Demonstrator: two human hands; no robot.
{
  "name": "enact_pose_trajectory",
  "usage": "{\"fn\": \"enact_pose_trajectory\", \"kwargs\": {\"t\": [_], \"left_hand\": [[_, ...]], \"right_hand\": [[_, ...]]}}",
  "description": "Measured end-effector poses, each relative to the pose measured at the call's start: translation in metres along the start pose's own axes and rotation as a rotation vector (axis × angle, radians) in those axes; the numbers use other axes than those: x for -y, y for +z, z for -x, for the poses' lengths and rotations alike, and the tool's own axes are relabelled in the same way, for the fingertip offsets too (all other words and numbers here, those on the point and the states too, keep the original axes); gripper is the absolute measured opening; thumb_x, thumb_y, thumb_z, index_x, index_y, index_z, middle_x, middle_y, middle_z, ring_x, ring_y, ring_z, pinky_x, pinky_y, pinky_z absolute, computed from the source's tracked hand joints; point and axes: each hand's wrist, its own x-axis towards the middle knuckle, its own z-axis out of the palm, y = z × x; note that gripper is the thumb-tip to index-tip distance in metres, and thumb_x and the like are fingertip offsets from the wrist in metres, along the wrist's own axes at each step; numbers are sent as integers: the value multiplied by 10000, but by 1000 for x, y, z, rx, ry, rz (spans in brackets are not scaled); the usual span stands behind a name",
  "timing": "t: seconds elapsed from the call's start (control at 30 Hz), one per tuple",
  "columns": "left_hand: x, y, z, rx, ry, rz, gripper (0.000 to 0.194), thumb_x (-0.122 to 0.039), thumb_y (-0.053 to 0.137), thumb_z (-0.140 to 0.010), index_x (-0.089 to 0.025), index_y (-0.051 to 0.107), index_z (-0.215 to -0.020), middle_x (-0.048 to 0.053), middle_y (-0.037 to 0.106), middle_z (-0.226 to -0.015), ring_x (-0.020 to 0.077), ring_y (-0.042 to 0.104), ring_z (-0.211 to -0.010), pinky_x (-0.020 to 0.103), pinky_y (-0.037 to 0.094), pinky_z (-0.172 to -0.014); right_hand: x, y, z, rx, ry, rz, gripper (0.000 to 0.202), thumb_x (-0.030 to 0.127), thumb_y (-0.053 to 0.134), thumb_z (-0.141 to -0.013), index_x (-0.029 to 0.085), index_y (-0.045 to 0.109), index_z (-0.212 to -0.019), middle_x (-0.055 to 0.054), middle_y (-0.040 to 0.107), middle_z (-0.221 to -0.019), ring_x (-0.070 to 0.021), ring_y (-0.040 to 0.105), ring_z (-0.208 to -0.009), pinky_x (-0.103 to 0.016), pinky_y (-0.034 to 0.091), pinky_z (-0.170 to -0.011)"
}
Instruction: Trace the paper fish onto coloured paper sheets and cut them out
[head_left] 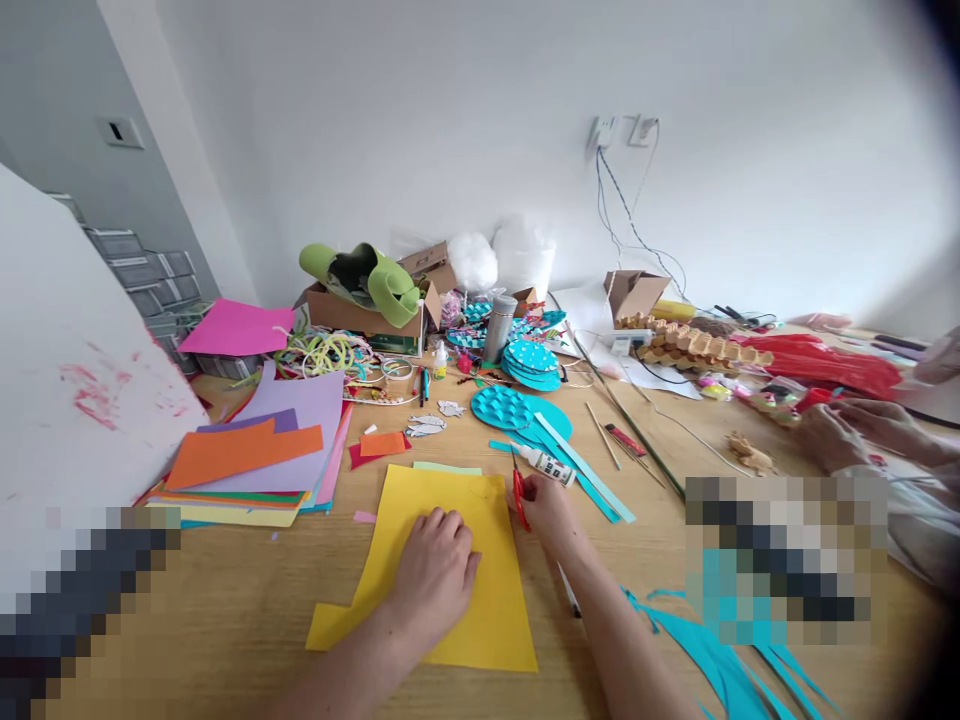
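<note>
A yellow sheet of paper (457,630) lies on the table before me, with a strip jutting out at its lower left. My left hand (441,562) rests palm down on it, fingers laid on the sheet and thumb apart. By the sheet's upper right edge, my right hand (549,508) is closed around red-handled scissors (520,500), their blades pointing away from me. Just beyond that hand lies a white glue bottle (553,466). A pen (570,592) is partly hidden beneath my right forearm. A pale green sheet (448,468) peeks out behind the yellow one.
Coloured paper (247,460) is stacked at left. Blue strips (697,640) lie at lower right. Blue discs (502,408), a grey cylinder (499,330) and a cardboard box (364,312) stand toward the wall. Another person's hands (829,435) work at far right.
</note>
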Motion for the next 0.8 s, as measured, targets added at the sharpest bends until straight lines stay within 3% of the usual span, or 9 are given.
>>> {"fn": "enact_pose_trajectory", "kwargs": {"t": [0.3, 0.47, 0.53, 0.63, 0.7, 0.8], "left_hand": [[1, 2, 1, -29, -10, 41, 133, -184, 489, -869, -181, 611, -816, 56, 596, -904, 231, 517, -899, 377, 411, -786], [3, -1, 1, -153, 20, 163, 108, -191, 501, -871, -176, 607, -888, 65, 605, -957, 224, 514, -935, 360, 417, -820], [1, -5, 3, -249, 94, 240, 122, -230, 490, -892, -176, 596, -868, 67, 609, -933, 206, 520, -909, 338, 416, -804], [-7, -7, 11, -330, 290, 345, 272, -320, 436, -929, -185, 566, -732, 42, 589, -732, 157, 519, -715, 292, 397, -667], [-14, -1, 17, -389, 471, 389, 435, -422, 363, -944, -192, 509, -604, 10, 497, -547, 129, 444, -538, 289, 315, -524], [-24, 12, 25, -373, 595, 462, 582, -586, 310, -912, -190, 437, -505, -7, 432, -456, 107, 372, -449, 296, 227, -465]], "right_hand": [[-3, 7, 3, 38, -50, -71, 66, 185, 560, -603, 192, 495, -610, -3, 580, -590, -138, 512, -555, -221, 345, -486], [4, 0, 8, 75, -77, -340, 139, 255, 594, -622, 200, 475, -670, 20, 523, -580, -136, 495, -533, -233, 379, -479], [11, -7, 13, 127, -89, -521, 200, 309, 627, -638, 198, 480, -714, 34, 497, -590, -125, 482, -520, -235, 392, -478], [22, -17, 22, 137, -122, -799, 245, 329, 691, -642, 189, 511, -733, 35, 496, -636, -104, 468, -544, -225, 407, -507], [26, -21, 26, 87, -128, -996, 240, 303, 729, -627, 185, 540, -716, 30, 515, -674, -90, 465, -561, -212, 403, -515], [28, -25, 26, -20, -85, -1264, 224, 254, 759, -595, 191, 579, -713, 32, 550, -706, -86, 499, -591, -203, 418, -535]]}}
